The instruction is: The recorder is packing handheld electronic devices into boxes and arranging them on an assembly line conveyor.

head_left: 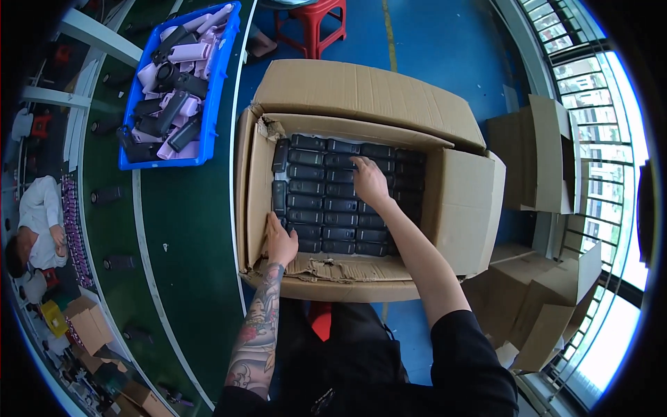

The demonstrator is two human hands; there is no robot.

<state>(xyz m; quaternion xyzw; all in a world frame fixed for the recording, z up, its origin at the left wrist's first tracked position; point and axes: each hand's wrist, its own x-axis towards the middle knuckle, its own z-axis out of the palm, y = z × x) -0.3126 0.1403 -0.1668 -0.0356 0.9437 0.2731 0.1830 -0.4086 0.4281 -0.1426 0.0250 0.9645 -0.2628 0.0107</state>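
Note:
A large open cardboard box (469, 208) stands in front of me, holding rows of black, oblong plastic casings (304, 187). Most lie crosswise, while several along the left side stand lengthwise. My right hand (370, 182) reaches into the middle of the rows, its fingers bent down and closed at a black casing; the palm hides part of it. At the box's near left corner is my left hand (281, 244), thumb and fingers apart, beside the left wall and the end of the rows. The left fingertips are partly hidden against the dark casings.
To the left runs a green conveyor belt (191, 243) with a blue crate (208, 142) of mixed lilac and black parts. Empty-looking cartons (535, 156) stand by the barred window. A red stool (313, 28) is beyond the box; a co-worker (42, 219) sits across the belt.

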